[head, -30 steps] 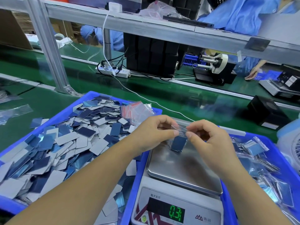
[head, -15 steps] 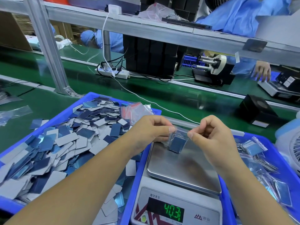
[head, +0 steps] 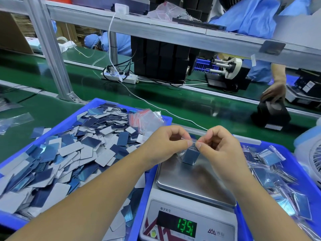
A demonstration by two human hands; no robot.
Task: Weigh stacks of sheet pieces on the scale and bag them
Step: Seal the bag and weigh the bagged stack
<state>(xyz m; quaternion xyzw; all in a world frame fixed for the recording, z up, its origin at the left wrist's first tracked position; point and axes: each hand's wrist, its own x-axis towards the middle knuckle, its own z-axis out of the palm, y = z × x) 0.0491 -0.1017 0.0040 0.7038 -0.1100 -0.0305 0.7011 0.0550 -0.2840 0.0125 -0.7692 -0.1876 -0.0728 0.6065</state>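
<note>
A small clear zip bag with a blue stack of sheet pieces (head: 190, 157) inside hangs just over the steel pan of the scale (head: 194, 181). My left hand (head: 166, 145) pinches the bag's top strip from the left. From the right, my right hand (head: 218, 148) pinches the same strip. The bag's lower corner touches or nearly touches the pan. The scale's green display (head: 185, 227) reads about 13.5. Loose blue and grey sheet pieces (head: 69, 153) fill the blue tray (head: 57, 129) on the left.
Empty red-striped zip bags (head: 147, 118) lie at the left tray's far corner. Filled bags (head: 274, 171) pile in a blue tray (head: 295, 164) on the right. A white fan (head: 314, 157) stands at the far right. Beyond run a green conveyor (head: 191, 105), a power strip (head: 119, 77) and another person's hand (head: 274, 93).
The bag's top strip has been drawn flatter between my thumbs, and both hands sit a little closer together. The scale reading dropped from about 40 to about 13.5.
</note>
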